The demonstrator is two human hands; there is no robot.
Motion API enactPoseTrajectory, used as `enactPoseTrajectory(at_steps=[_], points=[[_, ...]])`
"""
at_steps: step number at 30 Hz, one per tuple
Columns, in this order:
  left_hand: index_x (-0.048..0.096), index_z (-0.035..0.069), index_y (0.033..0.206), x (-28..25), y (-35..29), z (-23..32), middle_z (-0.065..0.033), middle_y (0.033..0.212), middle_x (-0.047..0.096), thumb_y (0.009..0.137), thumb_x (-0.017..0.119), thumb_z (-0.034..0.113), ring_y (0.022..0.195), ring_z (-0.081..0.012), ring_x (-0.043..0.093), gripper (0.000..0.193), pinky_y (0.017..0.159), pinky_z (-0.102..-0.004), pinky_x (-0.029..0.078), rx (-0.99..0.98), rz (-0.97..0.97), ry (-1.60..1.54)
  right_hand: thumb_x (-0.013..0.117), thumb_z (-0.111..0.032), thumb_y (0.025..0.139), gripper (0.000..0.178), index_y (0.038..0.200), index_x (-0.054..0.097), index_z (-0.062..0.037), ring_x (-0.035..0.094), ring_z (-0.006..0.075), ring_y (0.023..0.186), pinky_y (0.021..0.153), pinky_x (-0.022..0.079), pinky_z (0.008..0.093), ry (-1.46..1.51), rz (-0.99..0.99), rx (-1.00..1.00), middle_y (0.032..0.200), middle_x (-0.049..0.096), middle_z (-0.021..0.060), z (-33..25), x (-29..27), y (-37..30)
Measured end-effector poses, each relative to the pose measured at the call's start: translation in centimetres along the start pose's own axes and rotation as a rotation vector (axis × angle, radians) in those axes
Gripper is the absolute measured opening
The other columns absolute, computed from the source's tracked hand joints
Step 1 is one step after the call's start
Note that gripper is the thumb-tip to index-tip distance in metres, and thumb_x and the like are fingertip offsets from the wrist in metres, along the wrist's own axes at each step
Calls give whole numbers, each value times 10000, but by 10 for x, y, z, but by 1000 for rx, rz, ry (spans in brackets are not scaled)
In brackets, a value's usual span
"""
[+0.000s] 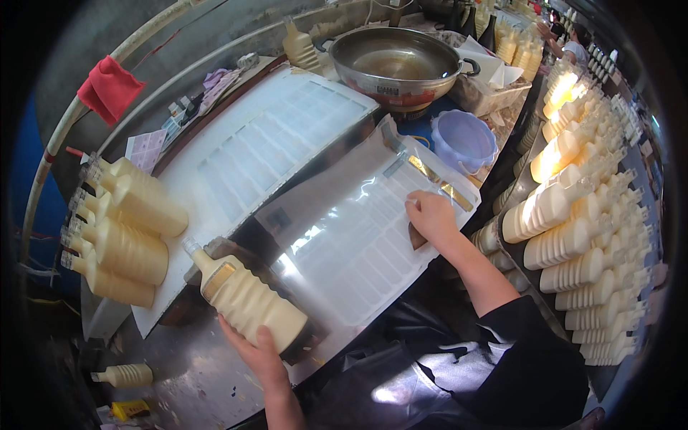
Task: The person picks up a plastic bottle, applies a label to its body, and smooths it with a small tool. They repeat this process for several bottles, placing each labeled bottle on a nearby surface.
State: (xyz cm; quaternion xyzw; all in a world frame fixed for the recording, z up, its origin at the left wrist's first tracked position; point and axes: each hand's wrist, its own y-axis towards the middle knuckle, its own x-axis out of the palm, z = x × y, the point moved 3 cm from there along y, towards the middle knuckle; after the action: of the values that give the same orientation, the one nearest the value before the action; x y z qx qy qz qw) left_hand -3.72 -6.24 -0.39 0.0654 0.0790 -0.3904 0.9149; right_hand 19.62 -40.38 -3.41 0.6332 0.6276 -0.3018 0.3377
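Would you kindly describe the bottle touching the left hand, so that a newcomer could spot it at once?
Start from the broad translucent sheet at the picture's centre. Just left of it, the left hand touches a ribbed cream bottle whose neck points toward the upper left. Unlike the clustered bottles farther left, it shows a gold label near its shoulder.

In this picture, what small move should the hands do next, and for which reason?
Perhaps bring the small flat brown piece, apparently in the right hand, toward the ribbed cream plastic bottle: the left hand holds this bottle, whose visible side carries a rectangular gold patch but no brown piece.
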Motion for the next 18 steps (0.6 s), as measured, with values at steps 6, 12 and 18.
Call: enactPoseTrajectory(at_steps=[6, 12, 18], points=[[165, -18, 1615, 0, 0, -5, -232, 1611, 291, 908, 544, 110, 1478, -334, 334, 813, 1222, -434, 255, 26, 6, -32, 631, -240, 895, 380, 1191, 689, -8, 697, 385, 956, 855, 552, 475, -97, 92, -121, 1072, 717, 215, -8, 11, 27], [173, -8, 1618, -1, -2, -6, -231, 1603, 301, 901, 536, 105, 1466, -329, 346, 811, 1215, -428, 267, 27, 35, -11, 625, -185, 880, 367, 1200, 685, -17, 682, 369, 1019, 890, 542, 467, -150, 66, -262, 1187, 685, 193, -30, 38, 52], [178, -2, 1618, 1, -3, -4, -224, 1583, 335, 880, 527, 77, 1443, -323, 375, 820, 1207, -418, 283, 17, 40, -29, 587, -145, 867, 311, 1123, 693, -2, 671, 395, 1058, 929, 542, 477, -294, 94, -154, 1200, 683, 197, -23, 39, 95]])
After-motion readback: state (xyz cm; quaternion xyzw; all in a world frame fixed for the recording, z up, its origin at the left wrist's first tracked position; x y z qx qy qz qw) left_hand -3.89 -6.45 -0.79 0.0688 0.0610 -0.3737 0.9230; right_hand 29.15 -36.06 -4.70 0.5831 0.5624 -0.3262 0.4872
